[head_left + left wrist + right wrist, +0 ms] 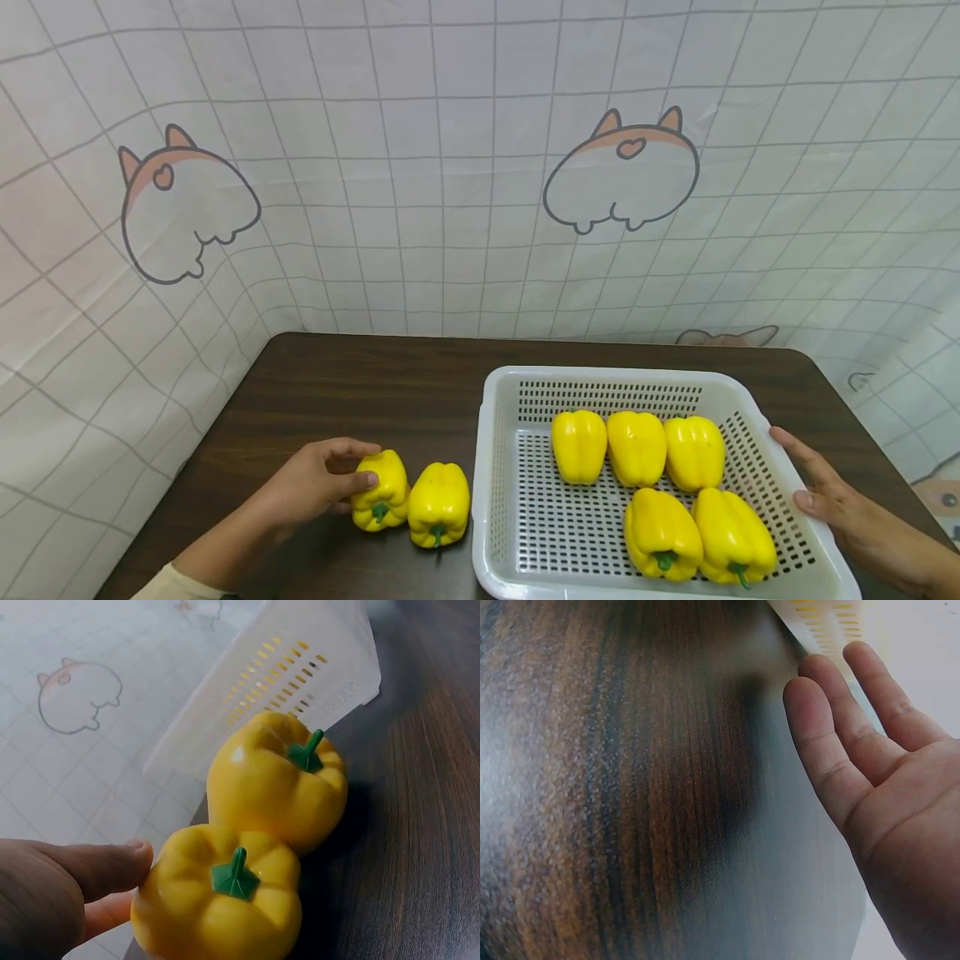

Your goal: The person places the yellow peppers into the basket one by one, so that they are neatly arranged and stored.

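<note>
On the brown table, my left hand (318, 483) touches the left side of a yellow bell pepper (382, 492), its thumb (124, 862) nearly straight against the skin. The other fingers reach partly behind that pepper. Right beside it stands a second yellow bell pepper (439, 505), green stem toward me; the two touch in the left wrist view. My right hand (840, 508) rests its extended fingers along the right rim of a white perforated plastic basket (491, 483). Inside the basket lie several yellow bell peppers (636, 448), in a back row and a front pair.
The dark wood-grain table (360, 375) extends behind and left of the loose peppers. A white grid-patterned cloth (450, 167) with cartoon drawings hangs behind the table and along its sides. The basket's left wall stands close to the right-hand loose pepper.
</note>
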`<state>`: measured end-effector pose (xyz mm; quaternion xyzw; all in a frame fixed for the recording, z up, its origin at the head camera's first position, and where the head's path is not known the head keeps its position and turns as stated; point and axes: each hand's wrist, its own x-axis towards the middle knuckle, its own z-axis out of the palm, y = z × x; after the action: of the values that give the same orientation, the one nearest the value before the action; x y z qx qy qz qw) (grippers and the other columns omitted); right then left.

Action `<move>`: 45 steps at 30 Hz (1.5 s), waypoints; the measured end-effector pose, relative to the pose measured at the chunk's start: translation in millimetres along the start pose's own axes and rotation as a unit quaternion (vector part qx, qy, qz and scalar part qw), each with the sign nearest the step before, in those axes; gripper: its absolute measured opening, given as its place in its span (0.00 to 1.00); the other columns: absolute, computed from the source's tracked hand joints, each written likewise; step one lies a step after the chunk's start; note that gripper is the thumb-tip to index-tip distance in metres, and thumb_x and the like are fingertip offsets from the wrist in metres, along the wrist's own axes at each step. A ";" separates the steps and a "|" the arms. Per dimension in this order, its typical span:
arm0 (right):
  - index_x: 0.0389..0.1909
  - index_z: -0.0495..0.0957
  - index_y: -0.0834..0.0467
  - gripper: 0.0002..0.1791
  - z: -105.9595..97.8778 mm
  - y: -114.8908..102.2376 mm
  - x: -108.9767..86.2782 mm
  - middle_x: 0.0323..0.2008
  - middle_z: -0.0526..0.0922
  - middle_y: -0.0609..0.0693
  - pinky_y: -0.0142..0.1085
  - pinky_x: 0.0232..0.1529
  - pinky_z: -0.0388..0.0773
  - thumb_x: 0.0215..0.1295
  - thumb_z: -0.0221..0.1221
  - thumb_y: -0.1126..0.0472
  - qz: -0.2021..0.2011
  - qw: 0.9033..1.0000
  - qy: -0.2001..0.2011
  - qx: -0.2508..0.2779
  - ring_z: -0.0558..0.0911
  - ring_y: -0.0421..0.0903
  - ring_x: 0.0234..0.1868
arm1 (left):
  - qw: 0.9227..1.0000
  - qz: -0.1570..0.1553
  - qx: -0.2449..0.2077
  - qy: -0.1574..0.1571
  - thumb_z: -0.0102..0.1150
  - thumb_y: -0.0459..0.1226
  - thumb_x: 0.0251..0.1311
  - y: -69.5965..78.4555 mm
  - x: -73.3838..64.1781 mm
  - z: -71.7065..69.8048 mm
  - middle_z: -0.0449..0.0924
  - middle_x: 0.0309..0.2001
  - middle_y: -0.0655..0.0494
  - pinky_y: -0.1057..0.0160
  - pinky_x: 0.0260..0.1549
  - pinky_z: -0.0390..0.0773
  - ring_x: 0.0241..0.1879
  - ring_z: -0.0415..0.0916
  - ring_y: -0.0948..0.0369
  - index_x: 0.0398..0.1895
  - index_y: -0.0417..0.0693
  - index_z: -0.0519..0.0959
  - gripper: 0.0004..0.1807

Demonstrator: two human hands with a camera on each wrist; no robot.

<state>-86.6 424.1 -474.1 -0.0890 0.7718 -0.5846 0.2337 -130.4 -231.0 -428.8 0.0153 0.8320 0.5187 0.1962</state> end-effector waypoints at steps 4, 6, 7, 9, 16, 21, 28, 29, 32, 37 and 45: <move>0.75 0.17 0.24 0.39 -0.2 1.9 -0.1 0.71 0.21 0.78 0.61 0.39 0.83 0.82 0.34 0.50 0.002 1.000 -0.004 0.015 0.75 0.64 0.61 | 0.999 -0.003 -0.024 -0.022 0.72 0.44 0.62 -1.8 0.6 -0.7 0.76 0.62 0.40 0.47 0.41 0.86 0.47 0.81 0.51 0.66 0.43 0.76 0.31; 0.76 0.17 0.25 0.39 -0.6 3.0 0.1 0.72 0.21 0.78 0.61 0.39 0.83 0.82 0.34 0.49 0.003 1.000 -0.002 0.018 0.75 0.65 0.62 | 0.999 -0.003 -0.033 -0.031 0.72 0.45 0.62 -2.9 1.1 -1.1 0.75 0.62 0.39 0.47 0.41 0.86 0.49 0.81 0.50 0.67 0.41 0.76 0.32; 0.76 0.17 0.26 0.39 -0.8 3.5 0.0 0.72 0.21 0.77 0.61 0.39 0.83 0.82 0.34 0.49 0.003 1.000 -0.001 0.019 0.75 0.66 0.62 | 0.999 -0.004 -0.039 -0.035 0.72 0.44 0.62 -3.4 1.1 -1.3 0.74 0.63 0.39 0.47 0.41 0.86 0.50 0.81 0.50 0.67 0.41 0.75 0.32; 0.76 0.17 0.25 0.39 -1.6 4.8 0.1 0.72 0.21 0.77 0.62 0.39 0.83 0.82 0.35 0.48 0.002 1.000 -0.002 0.020 0.75 0.66 0.62 | 0.998 -0.003 -0.045 -0.038 0.72 0.44 0.62 -4.4 1.6 -1.4 0.74 0.63 0.39 0.46 0.41 0.86 0.50 0.81 0.50 0.67 0.40 0.75 0.33; 0.76 0.17 0.27 0.38 -2.0 4.5 -0.1 0.72 0.18 0.75 0.62 0.40 0.82 0.83 0.32 0.51 -0.011 1.000 -0.012 0.023 0.71 0.67 0.65 | 0.998 0.007 -0.053 -0.045 0.72 0.42 0.63 -7.5 3.0 -2.1 0.74 0.63 0.39 0.47 0.43 0.85 0.51 0.80 0.50 0.69 0.38 0.73 0.34; 0.76 0.17 0.27 0.38 -1.6 3.8 -0.5 0.73 0.17 0.74 0.62 0.40 0.83 0.83 0.33 0.52 -0.013 0.999 -0.013 0.026 0.73 0.64 0.64 | 0.998 0.015 -0.046 -0.034 0.72 0.43 0.62 -3.3 0.0 -3.5 0.75 0.63 0.40 0.48 0.43 0.85 0.50 0.80 0.51 0.69 0.39 0.73 0.34; 0.77 0.19 0.27 0.38 -0.3 1.4 -1.1 0.74 0.18 0.72 0.61 0.41 0.82 0.83 0.33 0.53 -0.020 0.999 -0.014 0.029 0.73 0.58 0.65 | 0.999 0.043 -0.018 -0.011 0.74 0.43 0.61 8.8 -4.1 -8.3 0.76 0.62 0.42 0.50 0.43 0.85 0.52 0.79 0.51 0.68 0.41 0.75 0.33; 0.77 0.19 0.26 0.38 -0.1 1.1 -1.0 0.74 0.18 0.72 0.61 0.41 0.82 0.83 0.33 0.53 -0.019 0.999 -0.013 0.028 0.73 0.59 0.65 | 0.999 0.046 -0.015 -0.007 0.74 0.43 0.60 10.9 -4.6 -8.8 0.77 0.62 0.42 0.50 0.43 0.85 0.53 0.79 0.51 0.67 0.42 0.76 0.33; 0.77 0.19 0.26 0.38 0.4 0.2 -0.8 0.74 0.17 0.72 0.61 0.41 0.83 0.83 0.33 0.53 -0.018 1.000 -0.009 0.018 0.72 0.64 0.65 | 0.998 0.056 -0.006 0.007 0.76 0.42 0.58 17.6 -6.0 -9.7 0.78 0.62 0.42 0.50 0.42 0.85 0.55 0.78 0.50 0.66 0.43 0.78 0.33; 0.77 0.19 0.26 0.38 0.5 -0.2 0.1 0.73 0.18 0.74 0.61 0.40 0.83 0.83 0.33 0.52 -0.012 1.000 -0.001 0.014 0.72 0.66 0.64 | 0.997 0.069 0.002 0.019 0.77 0.41 0.57 29.5 -8.7 -9.4 0.78 0.62 0.42 0.50 0.42 0.86 0.56 0.79 0.49 0.65 0.43 0.79 0.32; 0.76 0.20 0.22 0.38 0.8 0.2 -0.5 0.73 0.20 0.76 0.60 0.40 0.83 0.83 0.33 0.51 -0.008 1.000 0.002 0.007 0.73 0.67 0.63 | 0.996 0.084 0.001 0.012 0.76 0.41 0.57 45.3 -13.6 -4.0 0.74 0.67 0.42 0.55 0.43 0.86 0.60 0.78 0.47 0.65 0.44 0.78 0.32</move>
<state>-85.7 423.6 -474.3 -0.0928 0.7676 -0.5916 0.2283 -127.2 -216.7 -383.6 0.0791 0.8307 0.5323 0.1424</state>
